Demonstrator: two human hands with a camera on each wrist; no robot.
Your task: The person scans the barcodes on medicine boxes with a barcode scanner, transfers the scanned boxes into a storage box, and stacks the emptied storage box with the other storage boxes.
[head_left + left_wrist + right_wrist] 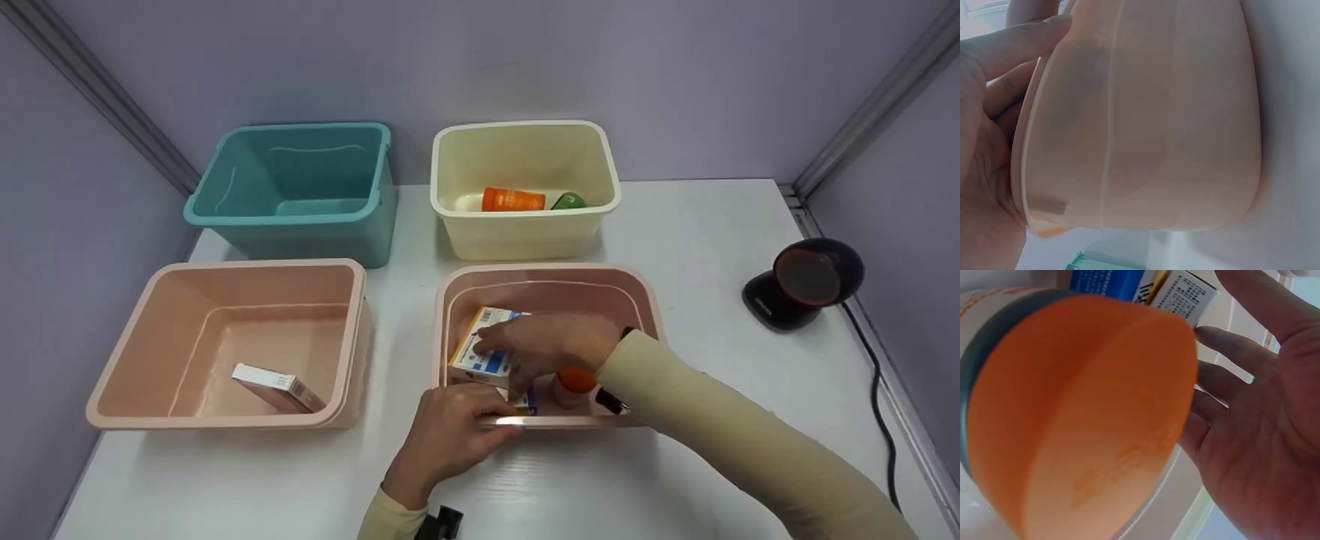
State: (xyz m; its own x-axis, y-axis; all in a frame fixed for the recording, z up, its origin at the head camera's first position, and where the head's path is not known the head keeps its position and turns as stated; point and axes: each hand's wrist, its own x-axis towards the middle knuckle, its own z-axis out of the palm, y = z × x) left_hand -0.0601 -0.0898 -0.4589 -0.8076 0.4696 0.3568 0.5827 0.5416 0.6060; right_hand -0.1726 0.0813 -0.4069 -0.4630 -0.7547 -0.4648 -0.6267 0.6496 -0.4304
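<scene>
Nearest, the left hand grips the near rim of the pink bin on the table. Inside, the right hand, fingers spread, rests on a blue-and-white box beside an orange-capped bottle.

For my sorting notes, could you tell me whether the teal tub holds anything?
No, the teal tub shows only its bare floor in the head view.
</scene>
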